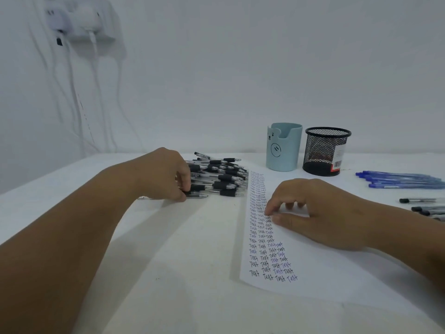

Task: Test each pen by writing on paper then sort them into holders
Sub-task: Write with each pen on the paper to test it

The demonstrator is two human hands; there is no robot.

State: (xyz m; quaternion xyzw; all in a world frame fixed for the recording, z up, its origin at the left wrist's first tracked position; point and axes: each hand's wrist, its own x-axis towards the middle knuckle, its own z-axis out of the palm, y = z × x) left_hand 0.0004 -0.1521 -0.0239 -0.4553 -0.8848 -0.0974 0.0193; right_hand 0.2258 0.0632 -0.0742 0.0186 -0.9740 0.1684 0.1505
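Observation:
A pile of clear pens with black grips [224, 175] lies left of a white paper sheet [308, 273] covered in columns of the word "Test". My left hand [168, 174] rests at the pile's left edge, fingers closed around one pen [197, 196] lying on the table. My right hand [315, 213] rests on the paper, fingers curled and apart, holding nothing. Behind the paper stand a light blue bear-face holder [284, 147] and a black mesh holder [325, 150]; I see no pens in either.
Several blue pens [399, 180] lie in a row at the right, with a few dark-capped pens [423, 206] below them near the frame edge. A white wall with a socket and hanging cables [81, 27] rises behind the white table [180, 261].

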